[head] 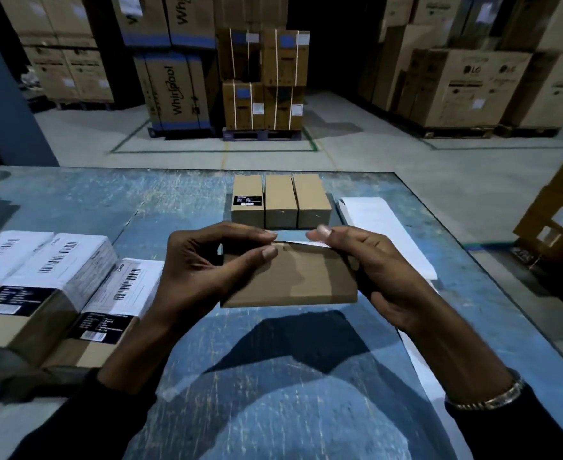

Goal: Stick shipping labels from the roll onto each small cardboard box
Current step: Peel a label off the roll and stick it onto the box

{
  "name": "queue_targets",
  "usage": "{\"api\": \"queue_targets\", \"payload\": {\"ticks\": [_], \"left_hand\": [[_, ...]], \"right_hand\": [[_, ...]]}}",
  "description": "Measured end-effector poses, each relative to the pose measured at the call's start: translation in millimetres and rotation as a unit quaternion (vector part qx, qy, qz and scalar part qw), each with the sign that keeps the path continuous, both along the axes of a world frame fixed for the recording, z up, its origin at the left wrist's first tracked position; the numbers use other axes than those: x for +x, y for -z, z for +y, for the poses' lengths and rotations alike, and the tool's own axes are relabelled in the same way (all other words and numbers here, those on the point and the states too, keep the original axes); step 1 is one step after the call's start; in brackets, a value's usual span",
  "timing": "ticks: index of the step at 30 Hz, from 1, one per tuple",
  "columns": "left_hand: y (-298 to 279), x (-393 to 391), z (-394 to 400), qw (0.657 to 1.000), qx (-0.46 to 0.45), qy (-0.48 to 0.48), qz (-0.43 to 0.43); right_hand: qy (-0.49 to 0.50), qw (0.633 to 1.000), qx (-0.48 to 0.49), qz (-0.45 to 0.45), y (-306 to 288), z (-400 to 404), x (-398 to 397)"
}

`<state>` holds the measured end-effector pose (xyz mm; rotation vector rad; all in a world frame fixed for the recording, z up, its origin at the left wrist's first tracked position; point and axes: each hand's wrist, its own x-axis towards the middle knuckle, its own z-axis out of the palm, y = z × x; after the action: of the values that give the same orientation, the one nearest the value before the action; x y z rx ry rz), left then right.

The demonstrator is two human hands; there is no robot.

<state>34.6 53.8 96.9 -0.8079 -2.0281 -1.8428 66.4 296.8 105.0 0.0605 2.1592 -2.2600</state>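
Observation:
A small brown cardboard box (290, 277) is held above the blue table (107, 207), between both hands. My left hand (203, 270) grips its left end, thumb on the top face. My right hand (369, 260) holds the right end and pinches a white label (303, 242) along the box's far top edge. Three more small boxes (280, 200) stand in a row just beyond; the left one carries a black sticker (247, 200). A white label strip (383, 227) lies to the right and runs toward the near edge.
Labelled boxes with white barcode labels (47, 280) sit at the left of the table. The table's right edge (492, 270) drops to the warehouse floor. Large cartons on pallets (263, 84) stand behind, more at the far right (466, 88).

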Motion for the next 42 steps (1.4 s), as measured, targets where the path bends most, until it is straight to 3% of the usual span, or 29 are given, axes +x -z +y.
{"api": "queue_targets", "payload": {"ticks": [11, 14, 17, 22, 27, 38, 42], "left_hand": [[5.2, -15.3, -5.2, 0.995, 0.076, -0.002, -0.063], [10.9, -20.4, -2.1, 0.995, 0.006, -0.087, -0.044], [15.2, -11.2, 8.7, 0.989, -0.038, -0.138, -0.042], [22.1, 13.9, 34.1, 0.981, 0.006, -0.147, -0.125], [16.9, 16.9, 37.2, 0.972, 0.084, -0.186, -0.116], [6.9, 15.6, 32.1, 0.971, 0.156, -0.177, -0.051], [8.3, 19.3, 33.3, 0.968, 0.169, -0.173, -0.060]], "right_hand": [[0.009, 0.997, -0.071, 0.041, 5.0, 1.9, -3.8], [0.032, 0.994, -0.076, 0.066, 9.7, -2.6, -5.4], [0.082, 0.990, -0.025, 0.111, 13.9, -6.4, -3.7], [0.109, 0.964, 0.103, 0.218, 20.2, -17.9, 3.1], [0.073, 0.940, 0.139, 0.302, 19.5, -22.5, 6.9], [0.051, 0.952, 0.066, 0.296, 14.5, -17.7, 6.4], [0.045, 0.950, 0.091, 0.294, 17.3, -16.4, 6.2]]}}
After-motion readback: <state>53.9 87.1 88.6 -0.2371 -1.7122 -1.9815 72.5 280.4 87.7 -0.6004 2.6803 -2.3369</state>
